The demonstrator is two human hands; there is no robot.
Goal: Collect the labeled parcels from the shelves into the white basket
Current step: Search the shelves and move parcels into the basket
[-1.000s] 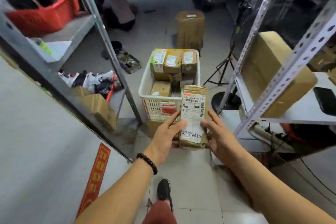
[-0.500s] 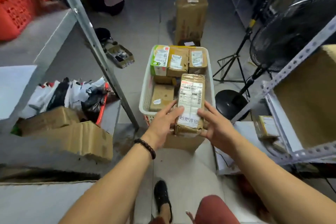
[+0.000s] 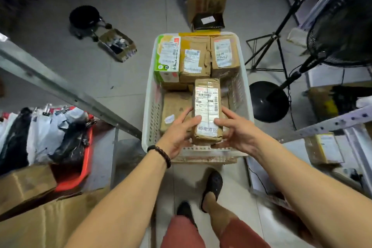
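Note:
A long brown parcel (image 3: 207, 104) with a white shipping label hangs over the near half of the white basket (image 3: 150, 110). My left hand (image 3: 179, 131) grips its left side, thumb on top. On the parcel's right side my right hand (image 3: 235, 129) holds it, fingers curled onto the label end. Inside the basket, a green-and-white box (image 3: 167, 56) and two brown labeled parcels (image 3: 194, 58) (image 3: 224, 54) fill the far end. A flat brown parcel (image 3: 175, 106) lies at the near left, under the held one.
A grey shelf post (image 3: 66, 90) slants at the left above a red bin (image 3: 80, 163) of bagged items and cardboard boxes (image 3: 28, 183). A black floor fan (image 3: 342, 30) and a tripod (image 3: 269, 46) stand right of the basket. On the right shelf lies another labeled parcel (image 3: 324, 147).
I have stepped up to the basket, and both hands have carried the parcel forward and down, from in front of its near rim to above its near half.

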